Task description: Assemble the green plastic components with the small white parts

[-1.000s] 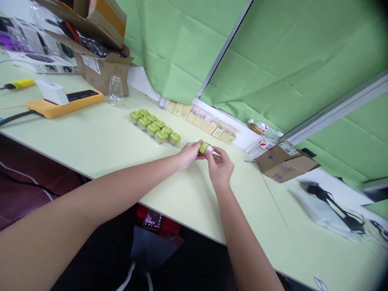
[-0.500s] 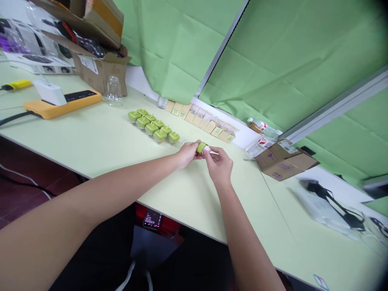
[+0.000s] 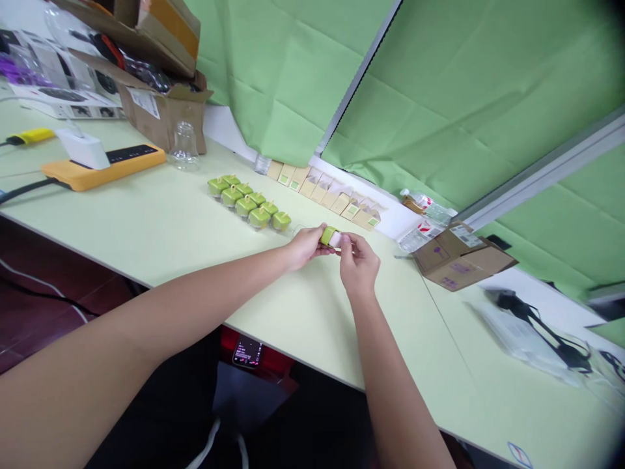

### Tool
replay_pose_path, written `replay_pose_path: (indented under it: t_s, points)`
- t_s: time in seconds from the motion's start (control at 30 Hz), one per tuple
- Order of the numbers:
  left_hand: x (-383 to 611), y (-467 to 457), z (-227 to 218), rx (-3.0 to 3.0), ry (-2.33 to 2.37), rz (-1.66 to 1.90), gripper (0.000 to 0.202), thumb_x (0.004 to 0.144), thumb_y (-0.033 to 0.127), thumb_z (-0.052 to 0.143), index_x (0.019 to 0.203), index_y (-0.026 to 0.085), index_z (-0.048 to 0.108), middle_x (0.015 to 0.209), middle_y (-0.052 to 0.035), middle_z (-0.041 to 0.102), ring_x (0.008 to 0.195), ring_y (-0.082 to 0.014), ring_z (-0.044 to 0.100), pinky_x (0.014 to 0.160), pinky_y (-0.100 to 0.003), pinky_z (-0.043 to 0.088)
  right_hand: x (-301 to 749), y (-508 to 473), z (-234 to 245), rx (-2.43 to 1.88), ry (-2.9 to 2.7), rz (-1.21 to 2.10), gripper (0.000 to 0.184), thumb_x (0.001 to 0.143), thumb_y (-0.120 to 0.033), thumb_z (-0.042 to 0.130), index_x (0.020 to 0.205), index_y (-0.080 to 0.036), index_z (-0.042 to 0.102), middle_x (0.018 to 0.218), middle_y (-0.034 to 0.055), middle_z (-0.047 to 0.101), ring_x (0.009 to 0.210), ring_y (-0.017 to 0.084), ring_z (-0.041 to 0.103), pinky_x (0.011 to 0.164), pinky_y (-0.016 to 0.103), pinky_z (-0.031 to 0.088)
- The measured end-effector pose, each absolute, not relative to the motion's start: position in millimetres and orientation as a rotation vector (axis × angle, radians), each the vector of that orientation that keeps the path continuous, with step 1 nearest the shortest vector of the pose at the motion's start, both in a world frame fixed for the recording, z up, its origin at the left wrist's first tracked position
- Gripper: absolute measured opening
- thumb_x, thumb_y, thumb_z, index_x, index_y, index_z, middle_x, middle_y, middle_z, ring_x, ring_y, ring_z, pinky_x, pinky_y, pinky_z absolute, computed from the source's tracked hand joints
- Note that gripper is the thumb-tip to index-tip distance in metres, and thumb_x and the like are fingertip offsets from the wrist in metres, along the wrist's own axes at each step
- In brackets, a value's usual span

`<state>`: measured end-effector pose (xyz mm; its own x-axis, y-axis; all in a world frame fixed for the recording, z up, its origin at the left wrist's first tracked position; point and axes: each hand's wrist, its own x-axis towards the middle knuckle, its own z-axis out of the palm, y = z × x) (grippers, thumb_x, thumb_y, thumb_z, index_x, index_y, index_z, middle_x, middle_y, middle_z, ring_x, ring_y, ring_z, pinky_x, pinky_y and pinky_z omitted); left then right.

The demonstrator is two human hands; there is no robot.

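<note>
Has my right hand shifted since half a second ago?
Yes, slightly: the right hand has moved rightward in the picture, a little farther from the row of green-lidded containers standing on the table.

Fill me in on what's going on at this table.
A person is handling a small green piece over the table. The left hand holds it, and the right hand has its fingers at the white part that shows at its end; whether they grip or press is unclear. Similar green-topped pieces stand in rows to the left, and small tan boxes line the back edge.
</note>
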<state>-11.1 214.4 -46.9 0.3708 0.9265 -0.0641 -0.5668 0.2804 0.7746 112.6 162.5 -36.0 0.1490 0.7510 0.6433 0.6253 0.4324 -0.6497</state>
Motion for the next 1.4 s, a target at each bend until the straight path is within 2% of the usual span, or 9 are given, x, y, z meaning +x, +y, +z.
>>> replay_pose_path:
  t_s: [0.1, 0.2, 0.73, 1.17, 1.4]
  points:
    - [-10.6, 213.4, -47.1, 0.739, 0.568, 1.063, 0.032, 0.1, 0.032, 0.045, 0.089, 0.009, 0.065, 0.075, -0.0091, 0.069, 0.059, -0.0119, 0.062, 0.063, -0.024, 0.052, 114.5, 164.0, -34.0, -1.242, -1.587, -0.02, 0.029, 0.092, -0.045, 0.053, 0.092, -0.021, 0.07, 0.094, 0.006, 0.071, 0.089, 0.02, 0.066, 0.075, 0.033, 0.058]
    - [-10.5, 212.9, -48.5, 0.715, 0.562, 1.047, 0.032, 0.1, 0.032, 0.044, 0.088, 0.01, 0.064, 0.075, -0.0087, 0.069, 0.058, -0.0116, 0.061, 0.062, -0.023, 0.053, 115.7, 165.5, -33.2, -1.226, -1.634, -0.094, 0.025, 0.092, -0.04, 0.053, 0.09, -0.021, 0.069, 0.09, 0.0059, 0.071, 0.085, 0.019, 0.065, 0.078, 0.034, 0.056]
    - [-7.5, 218.2, -68.2, 0.59, 0.581, 1.004, 0.032, 0.1, 0.03, 0.042, 0.085, 0.011, 0.063, 0.073, -0.0072, 0.064, 0.056, -0.0112, 0.059, 0.054, -0.021, 0.05, 115.7, 174.9, -44.9, -1.288, -1.603, -0.009, 0.022, 0.087, -0.038, 0.058, 0.085, -0.02, 0.072, 0.084, 0.0055, 0.073, 0.076, 0.02, 0.068, 0.076, 0.034, 0.057]
    - [-4.0, 222.8, -71.0, 0.608, 0.607, 1.024, 0.031, 0.1, 0.032, 0.043, 0.088, 0.011, 0.062, 0.072, -0.0073, 0.065, 0.058, -0.0114, 0.06, 0.057, -0.021, 0.052, 109.6, 176.5, -48.9, -1.326, -1.571, -0.064, 0.026, 0.09, -0.038, 0.054, 0.087, -0.019, 0.071, 0.083, 0.0061, 0.073, 0.075, 0.019, 0.068, 0.076, 0.033, 0.055]
    - [-4.0, 218.8, -69.7, 0.686, 0.62, 1.028, 0.028, 0.099, 0.028, 0.045, 0.087, 0.01, 0.062, 0.071, -0.0074, 0.065, 0.058, -0.0119, 0.061, 0.055, -0.021, 0.052, 113.0, 175.1, -53.3, -1.325, -1.504, 0.032, 0.026, 0.09, -0.041, 0.054, 0.087, -0.019, 0.068, 0.083, 0.0055, 0.072, 0.076, 0.019, 0.067, 0.076, 0.033, 0.055]
